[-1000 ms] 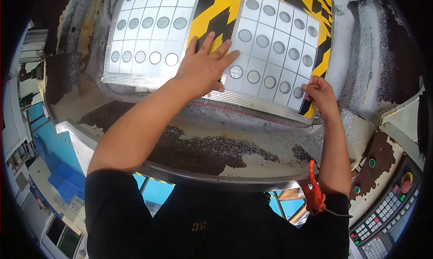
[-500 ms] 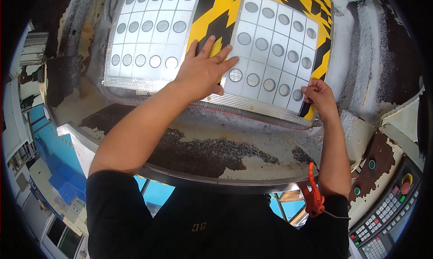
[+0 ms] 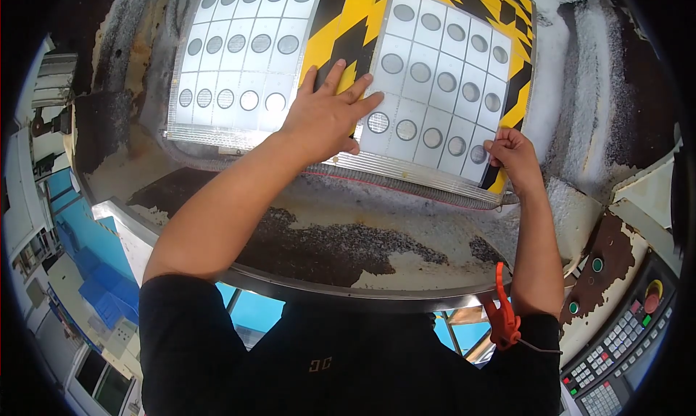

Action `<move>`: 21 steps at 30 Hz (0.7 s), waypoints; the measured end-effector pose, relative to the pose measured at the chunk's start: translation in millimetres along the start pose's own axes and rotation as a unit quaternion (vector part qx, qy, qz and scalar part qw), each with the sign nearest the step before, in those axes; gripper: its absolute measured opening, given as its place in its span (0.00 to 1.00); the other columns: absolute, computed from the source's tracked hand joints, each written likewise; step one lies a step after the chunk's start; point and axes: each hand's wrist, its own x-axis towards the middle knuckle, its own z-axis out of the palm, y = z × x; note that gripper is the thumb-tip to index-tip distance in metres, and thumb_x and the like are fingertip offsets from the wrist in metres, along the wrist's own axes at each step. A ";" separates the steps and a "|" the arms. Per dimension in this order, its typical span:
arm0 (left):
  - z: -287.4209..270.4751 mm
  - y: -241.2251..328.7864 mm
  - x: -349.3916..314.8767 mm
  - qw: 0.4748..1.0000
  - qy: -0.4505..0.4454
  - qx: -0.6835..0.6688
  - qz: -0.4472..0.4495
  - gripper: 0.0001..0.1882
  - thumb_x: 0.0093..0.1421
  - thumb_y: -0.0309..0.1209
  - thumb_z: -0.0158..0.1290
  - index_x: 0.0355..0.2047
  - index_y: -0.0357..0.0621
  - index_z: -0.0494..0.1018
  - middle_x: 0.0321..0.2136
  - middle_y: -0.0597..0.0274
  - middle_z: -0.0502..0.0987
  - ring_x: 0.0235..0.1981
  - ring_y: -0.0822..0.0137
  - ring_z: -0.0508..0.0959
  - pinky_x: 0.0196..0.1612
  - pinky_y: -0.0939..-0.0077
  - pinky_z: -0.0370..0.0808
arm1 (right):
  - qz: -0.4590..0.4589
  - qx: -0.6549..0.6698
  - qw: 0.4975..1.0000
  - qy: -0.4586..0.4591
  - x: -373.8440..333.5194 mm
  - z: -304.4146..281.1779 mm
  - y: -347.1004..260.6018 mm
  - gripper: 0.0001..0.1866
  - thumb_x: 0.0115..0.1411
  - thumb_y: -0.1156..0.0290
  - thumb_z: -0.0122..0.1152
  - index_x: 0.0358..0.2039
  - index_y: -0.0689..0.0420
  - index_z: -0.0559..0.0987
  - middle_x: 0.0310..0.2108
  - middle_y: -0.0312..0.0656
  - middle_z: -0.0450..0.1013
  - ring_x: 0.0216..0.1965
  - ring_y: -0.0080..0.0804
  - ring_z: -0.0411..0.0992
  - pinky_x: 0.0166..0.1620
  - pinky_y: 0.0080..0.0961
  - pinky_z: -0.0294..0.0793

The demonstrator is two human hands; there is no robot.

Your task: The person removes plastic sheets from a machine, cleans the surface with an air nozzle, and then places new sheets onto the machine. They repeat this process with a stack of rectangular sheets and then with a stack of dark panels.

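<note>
Two pale sheets lie side by side on a flat machine bed, each split into rectangles with a round grey spot in every one. My left hand [image 3: 325, 120] rests with spread fingers over the striped strip between the left sheet [image 3: 239, 73] and the right sheet [image 3: 415, 92]. Its fingertips reach the right sheet's left edge. At the lower right corner of the right sheet, my right hand [image 3: 515, 155] is closed, thumb and forefinger pinched at the sheet's edge. Whatever is between those fingertips is too small to make out.
Yellow and black striped tape [image 3: 516, 111] borders the sheets. A ribbed strip [image 3: 413, 172] runs along their near edge. An orange air gun [image 3: 502, 311] hangs by my right arm. A control panel [image 3: 616, 343] with keys and a red knob stands at the right; blue bins [image 3: 109, 296] at the left.
</note>
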 end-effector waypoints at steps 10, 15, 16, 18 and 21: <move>-1.3 0.5 -0.3 1.000 0.012 -0.005 0.004 0.45 0.47 0.45 0.65 0.66 0.62 0.58 0.68 0.64 0.56 0.70 0.45 0.48 0.67 0.39 0.47 | 0.004 0.010 1.000 0.004 0.1 0.8 0.4 0.06 0.57 0.78 0.64 0.32 0.57 0.75 0.21 0.30 0.71 0.21 0.15 0.66 0.27 0.13 0.67; -3.2 1.2 -0.1 1.000 0.006 -0.008 0.002 0.45 0.48 0.45 0.65 0.66 0.62 0.58 0.69 0.65 0.55 0.70 0.46 0.47 0.68 0.40 0.46 | 0.003 -0.002 1.000 0.003 -0.8 1.0 -2.3 0.05 0.57 0.78 0.64 0.31 0.57 0.75 0.21 0.29 0.71 0.21 0.15 0.66 0.27 0.13 0.66; -3.4 1.3 0.0 1.000 0.005 -0.007 0.001 0.45 0.48 0.44 0.65 0.66 0.62 0.58 0.69 0.65 0.55 0.71 0.46 0.47 0.68 0.40 0.46 | 0.002 -0.007 1.000 0.005 -1.0 0.9 -2.4 0.06 0.57 0.78 0.64 0.31 0.57 0.75 0.21 0.29 0.71 0.21 0.15 0.66 0.27 0.13 0.66; -2.9 1.4 0.2 1.000 0.004 -0.008 0.001 0.45 0.48 0.44 0.65 0.66 0.62 0.58 0.69 0.65 0.55 0.71 0.46 0.47 0.68 0.40 0.46 | 0.002 -0.006 1.000 0.004 -1.1 0.8 -2.2 0.05 0.57 0.78 0.64 0.31 0.57 0.75 0.21 0.29 0.71 0.21 0.14 0.66 0.27 0.13 0.66; -3.3 1.6 0.0 1.000 0.001 -0.009 0.000 0.45 0.48 0.44 0.65 0.66 0.62 0.58 0.69 0.65 0.55 0.71 0.46 0.47 0.68 0.40 0.46 | 0.001 0.001 1.000 0.002 -0.1 -1.0 -0.6 0.06 0.56 0.78 0.65 0.31 0.58 0.75 0.22 0.30 0.71 0.21 0.16 0.67 0.26 0.14 0.67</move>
